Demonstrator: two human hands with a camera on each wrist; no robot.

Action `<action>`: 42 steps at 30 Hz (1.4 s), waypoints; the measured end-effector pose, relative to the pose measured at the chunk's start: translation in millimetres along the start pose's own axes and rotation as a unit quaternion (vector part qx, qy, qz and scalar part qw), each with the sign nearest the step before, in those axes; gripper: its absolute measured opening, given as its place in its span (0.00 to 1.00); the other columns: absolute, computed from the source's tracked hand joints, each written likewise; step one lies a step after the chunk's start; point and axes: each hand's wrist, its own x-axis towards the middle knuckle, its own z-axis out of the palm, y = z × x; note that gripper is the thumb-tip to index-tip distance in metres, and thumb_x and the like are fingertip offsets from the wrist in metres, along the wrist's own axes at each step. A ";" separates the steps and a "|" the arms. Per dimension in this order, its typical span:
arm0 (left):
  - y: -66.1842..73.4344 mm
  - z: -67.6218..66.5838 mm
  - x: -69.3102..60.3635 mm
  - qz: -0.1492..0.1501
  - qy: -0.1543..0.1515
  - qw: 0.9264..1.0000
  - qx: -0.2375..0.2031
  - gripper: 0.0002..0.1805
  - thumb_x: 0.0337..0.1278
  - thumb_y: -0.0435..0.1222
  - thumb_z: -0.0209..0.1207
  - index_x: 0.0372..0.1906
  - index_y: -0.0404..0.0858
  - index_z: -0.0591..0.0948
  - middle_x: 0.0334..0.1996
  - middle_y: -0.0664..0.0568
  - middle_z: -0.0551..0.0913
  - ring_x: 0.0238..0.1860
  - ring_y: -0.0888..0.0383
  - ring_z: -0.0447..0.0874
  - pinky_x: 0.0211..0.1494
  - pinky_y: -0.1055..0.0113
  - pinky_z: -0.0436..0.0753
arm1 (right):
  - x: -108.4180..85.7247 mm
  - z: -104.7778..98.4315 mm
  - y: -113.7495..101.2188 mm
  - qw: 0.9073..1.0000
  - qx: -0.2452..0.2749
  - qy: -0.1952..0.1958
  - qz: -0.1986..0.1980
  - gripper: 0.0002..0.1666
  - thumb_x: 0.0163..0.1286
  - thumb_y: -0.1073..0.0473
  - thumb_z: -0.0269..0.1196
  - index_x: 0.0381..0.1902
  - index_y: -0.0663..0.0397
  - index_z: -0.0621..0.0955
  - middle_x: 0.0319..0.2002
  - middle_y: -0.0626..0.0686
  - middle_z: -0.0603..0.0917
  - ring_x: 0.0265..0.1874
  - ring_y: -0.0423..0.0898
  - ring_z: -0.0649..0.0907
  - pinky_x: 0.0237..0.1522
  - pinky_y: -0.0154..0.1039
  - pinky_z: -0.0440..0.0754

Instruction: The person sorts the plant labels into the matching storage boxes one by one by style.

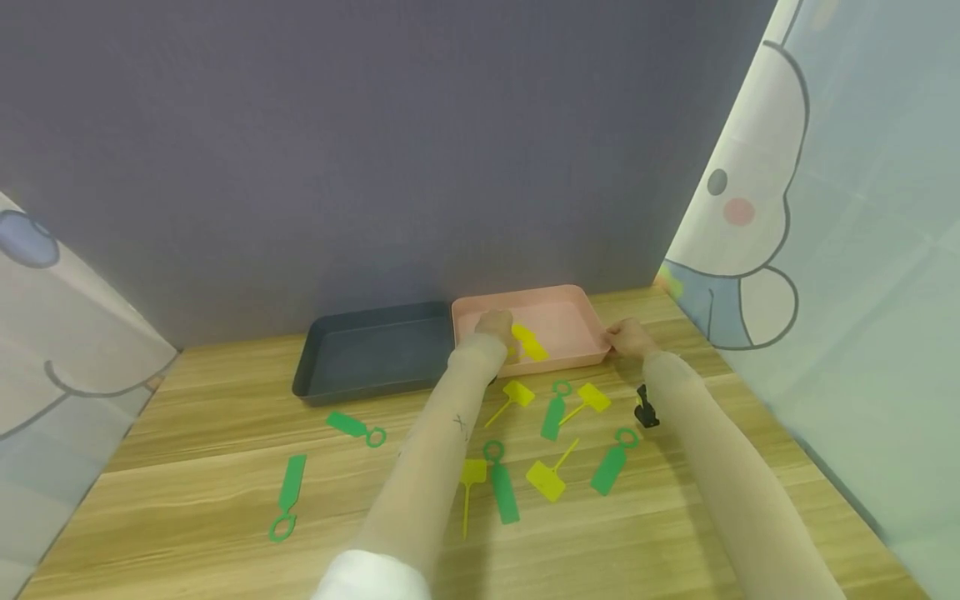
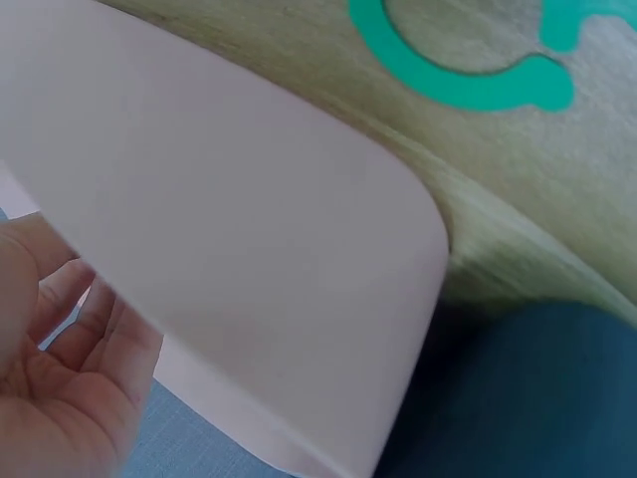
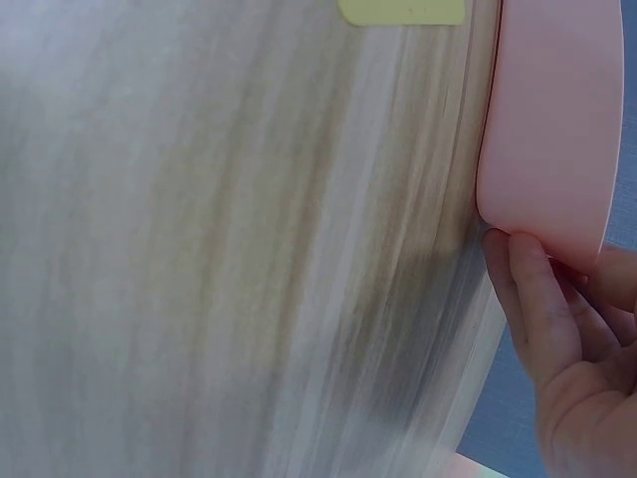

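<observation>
My left hand (image 1: pixel 495 325) is over the left part of a pink tray (image 1: pixel 558 317), fingers loosely bent. In the left wrist view this hand (image 2: pixel 75 368) shows partly behind the tray wall (image 2: pixel 269 229), with nothing visible in its fingers. Yellow tags (image 1: pixel 530 342) lie in the tray just right of it, overlapping so their number is unclear. At the tray's front right corner my right hand (image 1: pixel 630 337) pinches the wall, the thumb at the rim and the fingers low on the outside, as the right wrist view of the hand (image 3: pixel 567 329) shows.
A dark grey tray (image 1: pixel 375 354) adjoins the pink one on the left. Several green ring-ended tags (image 1: pixel 504 492) and yellow T-shaped tags (image 1: pixel 546 481) are scattered on the wooden table in front. A grey panel (image 1: pixel 375 167) stands behind the trays.
</observation>
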 end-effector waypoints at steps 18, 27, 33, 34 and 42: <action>-5.4 -14.5 -11.2 0.033 -0.006 0.999 0.008 0.08 0.48 0.32 0.62 0.34 0.39 0.76 0.26 0.52 0.74 0.27 0.57 0.68 0.28 0.69 0.70 | 3.0 2.5 -1.3 1.000 -0.019 0.007 0.000 0.23 0.71 0.61 0.45 0.54 0.77 0.70 0.47 0.69 0.79 0.43 0.54 0.83 0.53 0.48 0.77; -5.2 -29.2 -12.3 0.059 0.002 0.998 0.015 0.10 0.55 0.30 0.55 0.21 0.40 0.73 0.18 0.54 0.66 0.21 0.60 0.62 0.23 0.72 0.63 | 3.7 -1.3 1.2 1.000 -0.012 0.012 -0.005 0.22 0.71 0.62 0.45 0.52 0.78 0.72 0.47 0.70 0.79 0.40 0.52 0.83 0.52 0.47 0.77; -3.2 -39.7 -17.7 0.087 0.008 0.996 -0.033 0.08 0.58 0.29 0.54 0.24 0.38 0.76 0.22 0.53 0.77 0.22 0.61 0.65 0.26 0.73 0.66 | 4.9 -3.5 5.4 1.000 -0.017 0.015 -0.005 0.22 0.71 0.62 0.45 0.52 0.77 0.72 0.47 0.70 0.79 0.41 0.53 0.83 0.51 0.47 0.78; -2.7 -41.3 -18.3 0.096 0.006 0.995 -0.034 0.06 0.58 0.29 0.54 0.27 0.38 0.78 0.26 0.52 0.80 0.23 0.60 0.68 0.27 0.73 0.68 | 5.0 -3.7 5.9 1.000 -0.015 0.014 -0.006 0.22 0.71 0.62 0.45 0.52 0.78 0.72 0.48 0.71 0.79 0.41 0.53 0.84 0.50 0.46 0.79; -0.2 -59.1 -29.4 0.130 -0.005 0.991 0.013 0.15 0.59 0.35 0.55 0.52 0.38 0.78 0.52 0.48 0.80 0.52 0.52 0.78 0.54 0.61 0.78 | 8.0 -3.2 6.9 1.000 0.011 0.008 -0.010 0.22 0.71 0.64 0.44 0.53 0.80 0.71 0.50 0.73 0.76 0.36 0.46 0.84 0.42 0.37 0.82</action>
